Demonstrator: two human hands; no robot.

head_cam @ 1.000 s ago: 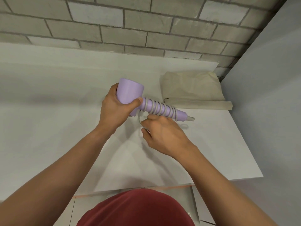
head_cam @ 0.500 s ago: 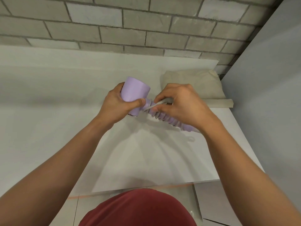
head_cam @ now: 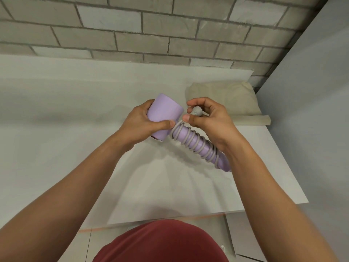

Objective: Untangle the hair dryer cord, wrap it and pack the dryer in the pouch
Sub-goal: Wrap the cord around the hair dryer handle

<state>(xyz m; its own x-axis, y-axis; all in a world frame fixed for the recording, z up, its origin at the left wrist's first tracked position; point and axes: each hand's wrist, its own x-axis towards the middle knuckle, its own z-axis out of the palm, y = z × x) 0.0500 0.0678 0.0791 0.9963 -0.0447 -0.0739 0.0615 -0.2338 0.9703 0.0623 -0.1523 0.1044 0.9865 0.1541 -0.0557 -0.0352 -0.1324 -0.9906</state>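
Nearest, the grey cord (head_cam: 206, 149) coils round the handle of the hair dryer (head_cam: 164, 112), under the right wrist. The left hand (head_cam: 139, 124) grips its lilac barrel above the table (head_cam: 75, 152); the right hand (head_cam: 210, 121) pinches the plug (head_cam: 196, 111). Beyond the right hand lies the beige pouch (head_cam: 228, 97).

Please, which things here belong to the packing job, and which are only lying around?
Belong to the job:
hair dryer, gripped by the left hand
cord, coiled round its handle
plug, pinched by the right hand
pouch, lying on the table behind

Only surroundings:
brick wall
grey side panel
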